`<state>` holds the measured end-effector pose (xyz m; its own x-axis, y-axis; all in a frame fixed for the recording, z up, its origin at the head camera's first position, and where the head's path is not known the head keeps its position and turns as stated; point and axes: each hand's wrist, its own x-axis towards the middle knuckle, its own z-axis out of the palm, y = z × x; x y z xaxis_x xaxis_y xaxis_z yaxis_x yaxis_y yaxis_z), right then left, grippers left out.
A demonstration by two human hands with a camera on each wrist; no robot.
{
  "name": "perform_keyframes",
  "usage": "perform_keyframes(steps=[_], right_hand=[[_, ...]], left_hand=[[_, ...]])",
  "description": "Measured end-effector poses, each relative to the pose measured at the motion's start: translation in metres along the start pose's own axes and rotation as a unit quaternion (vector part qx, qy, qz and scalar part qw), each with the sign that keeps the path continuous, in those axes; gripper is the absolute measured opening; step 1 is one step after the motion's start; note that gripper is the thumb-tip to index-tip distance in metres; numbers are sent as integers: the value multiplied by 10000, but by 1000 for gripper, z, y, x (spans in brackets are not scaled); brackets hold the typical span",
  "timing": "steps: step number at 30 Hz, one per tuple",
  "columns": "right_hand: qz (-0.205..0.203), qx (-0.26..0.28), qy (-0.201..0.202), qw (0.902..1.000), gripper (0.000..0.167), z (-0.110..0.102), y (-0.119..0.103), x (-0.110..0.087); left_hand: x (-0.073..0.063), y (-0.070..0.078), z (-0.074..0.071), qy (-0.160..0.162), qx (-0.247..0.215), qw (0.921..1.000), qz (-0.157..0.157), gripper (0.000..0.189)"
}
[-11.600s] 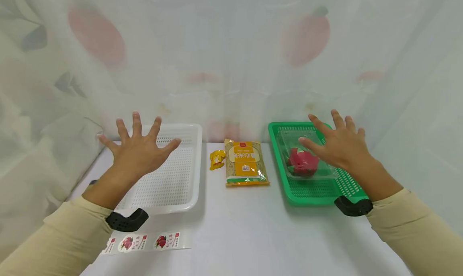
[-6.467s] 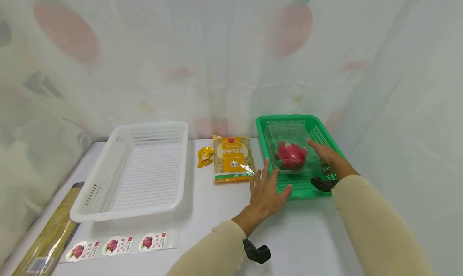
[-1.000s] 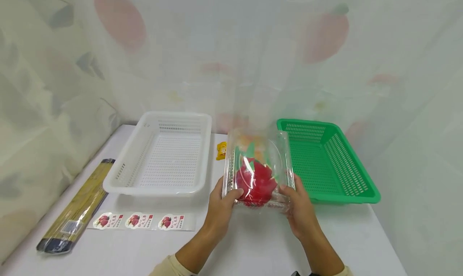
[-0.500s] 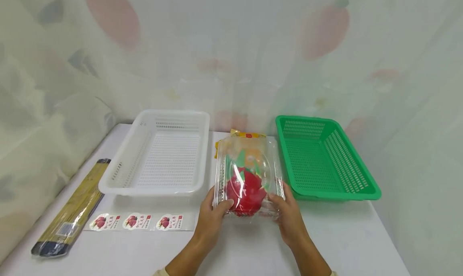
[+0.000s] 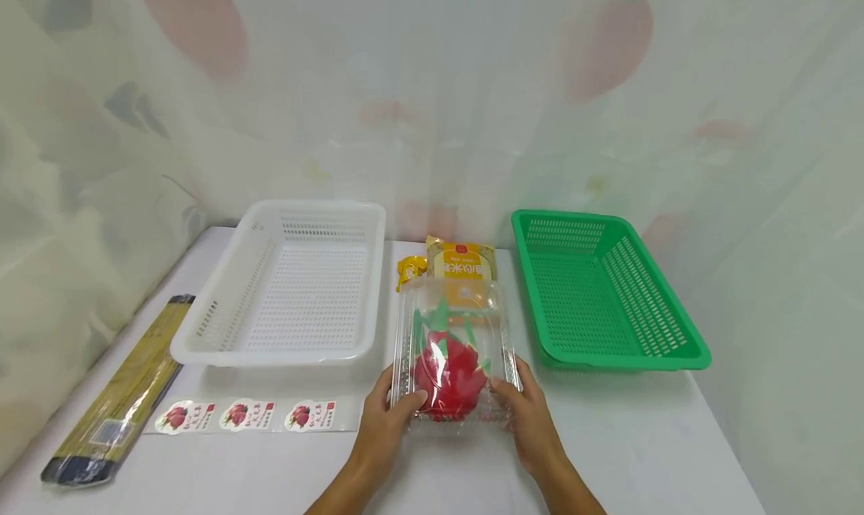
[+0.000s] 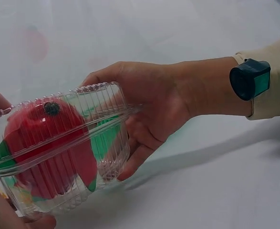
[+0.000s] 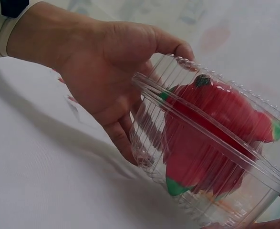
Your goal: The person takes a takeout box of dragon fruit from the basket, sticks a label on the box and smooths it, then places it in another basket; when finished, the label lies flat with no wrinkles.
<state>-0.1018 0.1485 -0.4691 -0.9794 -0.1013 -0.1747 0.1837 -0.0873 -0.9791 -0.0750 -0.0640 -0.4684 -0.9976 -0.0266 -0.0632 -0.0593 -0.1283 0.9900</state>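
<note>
Both hands hold a clear plastic clamshell box (image 5: 496, 327) above the near middle of the table. Inside it lies a red dragon fruit (image 5: 448, 376) with green-tipped scales, and the lid looks shut. My left hand (image 5: 386, 425) grips the box's left side, its thumb on the lid and its fingers underneath. Opposite, my right hand (image 5: 529, 425) grips the right side the same way. In the left wrist view the right hand (image 6: 149, 95) cups the box end, with fingers below. The right wrist view shows the left hand (image 7: 101, 67) likewise. Beyond the box, a yellow noodle-like bag (image 5: 466, 260) is partly covered.
A white basket (image 5: 277, 357) stands left and a green basket (image 5: 614, 361) right. A small yellow packet (image 5: 410, 269) lies beside the bag. A strip of dragon fruit stickers (image 5: 250, 416) lies in front of the white basket, with a long wrapped tan bundle (image 5: 128, 387) to its left.
The box left the green basket earlier and came to the middle in both hands. Over the last second it moved nearer and slightly left, uncovering more of the yellow bag.
</note>
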Motion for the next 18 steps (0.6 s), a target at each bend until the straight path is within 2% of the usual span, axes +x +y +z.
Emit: perform_keyframes(steps=[5,9,14,18], right_hand=[[187,-283,136,9993,59,0,3,-2],[147,-452,203,9987,61,0,6,-2],[57,-525,301,9982,60,-3,10,-2],[71,-798,368,9961,61,-3,12,-1]], left_hand=[[-4,-6,-2,-19,112,9999,-35,59],[-5,-9,-2,-31,88,9998,-155,60],[-3,-9,-3,229,469,9982,-291,60],[-2,-11,-3,380,766,9960,-262,62]])
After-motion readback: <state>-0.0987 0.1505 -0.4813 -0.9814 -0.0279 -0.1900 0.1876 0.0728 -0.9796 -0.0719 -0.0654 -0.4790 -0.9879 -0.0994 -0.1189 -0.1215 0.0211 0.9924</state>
